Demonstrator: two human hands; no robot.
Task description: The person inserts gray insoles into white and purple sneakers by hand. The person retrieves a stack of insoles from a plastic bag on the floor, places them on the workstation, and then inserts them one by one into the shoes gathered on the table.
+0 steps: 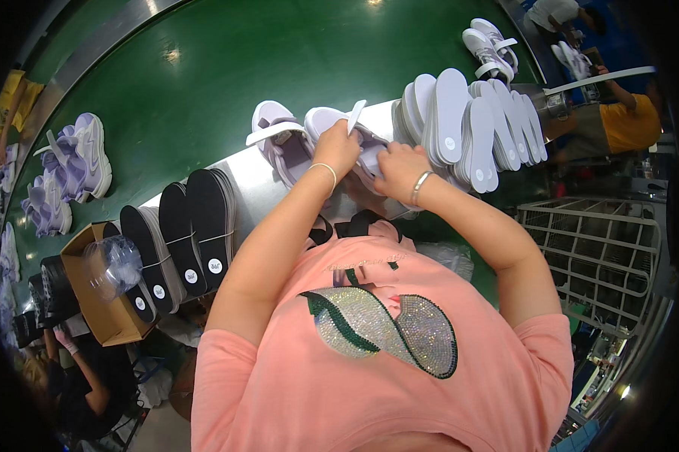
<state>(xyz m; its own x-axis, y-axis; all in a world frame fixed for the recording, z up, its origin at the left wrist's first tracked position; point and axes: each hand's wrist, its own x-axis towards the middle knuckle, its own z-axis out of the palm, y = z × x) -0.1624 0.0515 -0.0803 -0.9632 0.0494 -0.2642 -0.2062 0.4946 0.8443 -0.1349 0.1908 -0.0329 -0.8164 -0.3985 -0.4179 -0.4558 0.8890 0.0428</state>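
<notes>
A lavender-and-white sneaker (324,116) lies at the middle of the metal ledge, its toe pointing away from me. My left hand (337,154) is closed on its upper, beside a raised white strap (357,117); the fingertips are partly hidden. At the shoe's opening, my right hand (401,170) has its curled fingers on the collar edge. What lies inside the shoe under my fingers cannot be made out. Just left of it rests a matching sneaker (271,114), its white strap sticking out sideways and its opening towards me.
Bundled pale insoles (448,113) stand close at right; black insoles (211,218) stand at left beside a cardboard box (91,294) holding clear plastic. More sneakers (83,154) sit on the green belt (204,68), with another pair (490,49) far right. A wire rack (592,256) stands right. Other people work nearby.
</notes>
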